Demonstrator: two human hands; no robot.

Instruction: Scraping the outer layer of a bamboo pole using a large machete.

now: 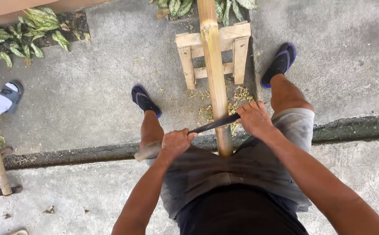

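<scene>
A long yellow bamboo pole (214,74) runs from my lap away over a small wooden stand (237,43). A dark-bladed knife (213,125) lies crosswise on the pole near its close end. My left hand (176,142) is closed around the knife's wooden handle (147,151). My right hand (254,117) grips the blade's far end, to the right of the pole. Pale shavings (237,96) lie on the concrete under the pole. My feet in dark blue flip-flops (145,100) stand on either side.
Another person's foot in a grey slide and white sock (7,99) is at the left edge. Bamboo pieces (0,173) lie at lower left. Green plants (28,30) grow along a wall at upper left. A dark gutter groove (355,127) crosses the concrete floor.
</scene>
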